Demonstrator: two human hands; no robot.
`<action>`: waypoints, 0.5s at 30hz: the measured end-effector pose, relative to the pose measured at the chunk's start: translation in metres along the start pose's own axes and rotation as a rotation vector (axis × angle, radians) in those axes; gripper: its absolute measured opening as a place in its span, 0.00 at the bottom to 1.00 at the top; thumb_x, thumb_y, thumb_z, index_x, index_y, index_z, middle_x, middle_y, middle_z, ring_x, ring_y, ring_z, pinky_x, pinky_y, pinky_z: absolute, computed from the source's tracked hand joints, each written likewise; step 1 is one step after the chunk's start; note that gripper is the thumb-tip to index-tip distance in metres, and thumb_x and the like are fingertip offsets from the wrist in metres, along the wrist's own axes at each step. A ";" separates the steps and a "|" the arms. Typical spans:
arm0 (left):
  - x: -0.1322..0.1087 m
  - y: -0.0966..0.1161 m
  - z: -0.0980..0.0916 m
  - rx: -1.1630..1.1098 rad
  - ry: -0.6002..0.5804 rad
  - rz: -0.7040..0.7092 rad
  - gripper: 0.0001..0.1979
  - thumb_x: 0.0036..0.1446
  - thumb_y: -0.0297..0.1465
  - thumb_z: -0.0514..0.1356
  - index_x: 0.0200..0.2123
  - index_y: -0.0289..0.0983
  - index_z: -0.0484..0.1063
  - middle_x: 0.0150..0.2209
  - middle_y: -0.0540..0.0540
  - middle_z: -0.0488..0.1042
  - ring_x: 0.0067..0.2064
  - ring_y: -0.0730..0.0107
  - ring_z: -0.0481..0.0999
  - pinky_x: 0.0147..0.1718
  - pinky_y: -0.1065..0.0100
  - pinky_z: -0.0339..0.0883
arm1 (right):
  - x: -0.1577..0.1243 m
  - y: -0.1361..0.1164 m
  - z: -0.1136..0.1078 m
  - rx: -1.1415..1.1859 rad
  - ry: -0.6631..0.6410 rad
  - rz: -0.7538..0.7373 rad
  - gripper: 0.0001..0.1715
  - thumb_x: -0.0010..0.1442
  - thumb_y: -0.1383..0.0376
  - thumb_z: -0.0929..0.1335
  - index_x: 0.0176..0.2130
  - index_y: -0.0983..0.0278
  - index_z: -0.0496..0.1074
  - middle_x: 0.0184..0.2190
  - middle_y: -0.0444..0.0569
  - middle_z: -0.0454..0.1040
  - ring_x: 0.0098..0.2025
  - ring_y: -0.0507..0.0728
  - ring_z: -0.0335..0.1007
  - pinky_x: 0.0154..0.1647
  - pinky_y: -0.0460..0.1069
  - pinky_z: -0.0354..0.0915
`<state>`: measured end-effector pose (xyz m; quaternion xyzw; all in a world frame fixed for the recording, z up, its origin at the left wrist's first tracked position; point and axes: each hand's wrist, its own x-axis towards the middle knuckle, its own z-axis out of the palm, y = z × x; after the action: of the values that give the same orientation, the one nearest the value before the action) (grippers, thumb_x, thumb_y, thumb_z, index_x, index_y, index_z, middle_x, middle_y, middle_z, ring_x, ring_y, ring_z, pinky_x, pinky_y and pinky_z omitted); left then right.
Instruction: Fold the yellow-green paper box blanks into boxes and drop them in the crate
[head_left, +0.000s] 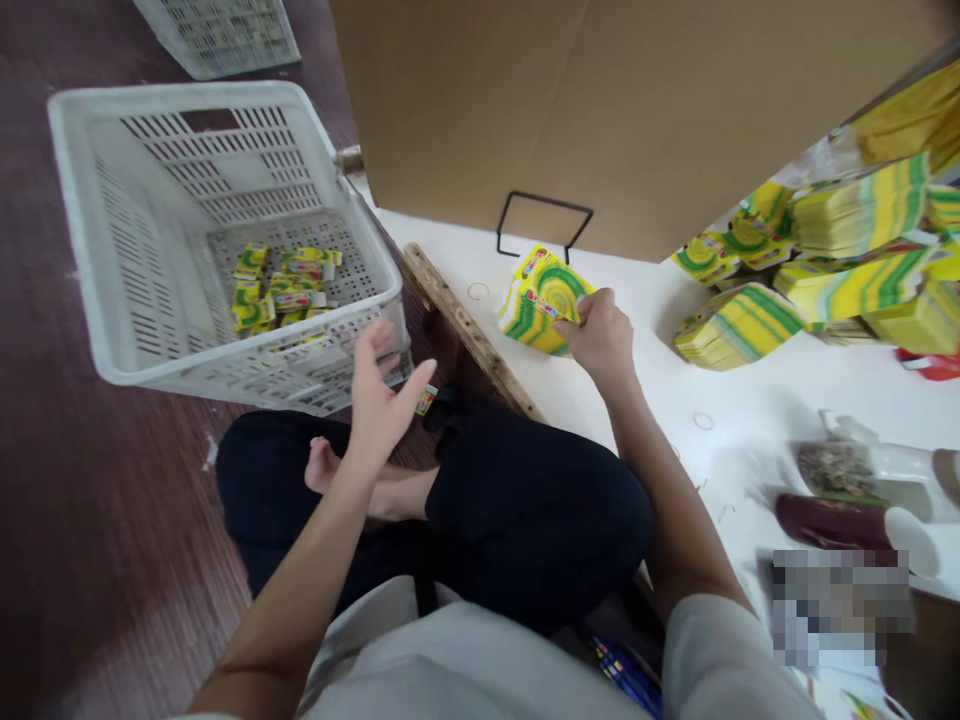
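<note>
Packets (559,285) at the right hand (602,335) bear small, unreadable lettering (541,304).

stack of yellow-green packets (536,320), swirl-printed top, on white tabletop (735,400)

The right hand (600,335) hid part of the yellow-green packets (544,310); the frame's top cropped a cardboard box (570,110) and a far crate (229,35).

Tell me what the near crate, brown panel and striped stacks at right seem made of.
Near crate: probably dull white plastic, from its moulded slots.
Brown panel: likely cardboard, matte, with a faint crease.
Striped stacks: thin layers suggest printed paper or card; gloss unclear.
</note>
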<state>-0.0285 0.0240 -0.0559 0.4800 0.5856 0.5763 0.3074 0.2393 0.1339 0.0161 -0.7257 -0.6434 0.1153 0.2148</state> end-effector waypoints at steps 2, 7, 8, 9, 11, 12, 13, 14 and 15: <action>-0.004 0.002 0.008 -0.117 -0.155 -0.046 0.39 0.52 0.51 0.70 0.62 0.43 0.62 0.62 0.35 0.69 0.64 0.50 0.70 0.58 0.49 0.70 | -0.004 -0.007 -0.008 0.084 -0.020 -0.024 0.23 0.49 0.64 0.74 0.36 0.58 0.56 0.30 0.44 0.71 0.32 0.58 0.69 0.43 0.58 0.67; -0.005 0.034 0.029 -0.436 -0.353 -0.088 0.48 0.45 0.68 0.61 0.63 0.47 0.61 0.64 0.36 0.68 0.65 0.47 0.69 0.55 0.47 0.73 | -0.038 -0.054 -0.029 0.355 -0.321 -0.362 0.19 0.54 0.63 0.73 0.41 0.59 0.61 0.30 0.42 0.73 0.30 0.55 0.70 0.37 0.52 0.67; -0.003 0.045 0.033 -0.473 -0.296 -0.106 0.47 0.47 0.71 0.55 0.61 0.47 0.62 0.62 0.37 0.70 0.64 0.48 0.71 0.55 0.47 0.73 | -0.047 -0.064 -0.030 0.382 -0.439 -0.427 0.18 0.55 0.65 0.72 0.42 0.59 0.62 0.30 0.42 0.73 0.30 0.54 0.71 0.37 0.51 0.66; -0.001 0.056 0.036 -0.495 -0.206 -0.126 0.44 0.51 0.71 0.48 0.59 0.47 0.64 0.58 0.38 0.73 0.62 0.50 0.73 0.54 0.47 0.74 | -0.056 -0.074 -0.029 0.413 -0.548 -0.474 0.18 0.56 0.67 0.71 0.43 0.60 0.62 0.29 0.41 0.72 0.30 0.54 0.71 0.37 0.51 0.66; 0.004 0.075 0.038 -0.493 -0.010 -0.156 0.38 0.59 0.66 0.37 0.52 0.46 0.66 0.48 0.39 0.76 0.57 0.52 0.76 0.54 0.46 0.73 | -0.071 -0.087 -0.025 0.499 -0.696 -0.521 0.21 0.57 0.69 0.70 0.49 0.61 0.60 0.31 0.41 0.73 0.31 0.53 0.71 0.36 0.49 0.65; 0.007 0.081 0.039 -0.483 0.074 -0.157 0.35 0.61 0.64 0.35 0.47 0.45 0.66 0.44 0.39 0.76 0.53 0.53 0.77 0.53 0.47 0.73 | -0.077 -0.091 -0.022 0.546 -0.733 -0.529 0.25 0.58 0.68 0.70 0.52 0.62 0.59 0.33 0.41 0.73 0.32 0.52 0.71 0.36 0.49 0.65; 0.009 0.084 0.039 -0.477 0.137 -0.157 0.34 0.63 0.62 0.34 0.44 0.45 0.66 0.40 0.40 0.75 0.49 0.53 0.78 0.51 0.47 0.74 | -0.081 -0.093 -0.020 0.581 -0.751 -0.534 0.29 0.58 0.67 0.71 0.55 0.62 0.58 0.35 0.42 0.73 0.33 0.53 0.72 0.37 0.49 0.66; 0.010 0.084 0.039 -0.470 0.183 -0.161 0.33 0.63 0.61 0.33 0.41 0.45 0.65 0.37 0.40 0.74 0.45 0.54 0.78 0.48 0.49 0.75 | -0.083 -0.093 -0.017 0.596 -0.759 -0.538 0.34 0.57 0.65 0.73 0.58 0.62 0.57 0.37 0.43 0.73 0.35 0.53 0.72 0.38 0.50 0.66; 0.010 0.082 0.040 -0.448 0.207 -0.163 0.34 0.63 0.62 0.31 0.40 0.45 0.65 0.35 0.41 0.73 0.42 0.56 0.78 0.44 0.51 0.76 | -0.084 -0.093 -0.016 0.588 -0.762 -0.541 0.38 0.56 0.62 0.75 0.59 0.62 0.57 0.39 0.44 0.72 0.37 0.54 0.72 0.39 0.51 0.67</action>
<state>0.0218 0.0384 0.0194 0.2894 0.5085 0.7111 0.3899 0.1521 0.0558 0.0635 -0.3508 -0.7798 0.4853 0.1827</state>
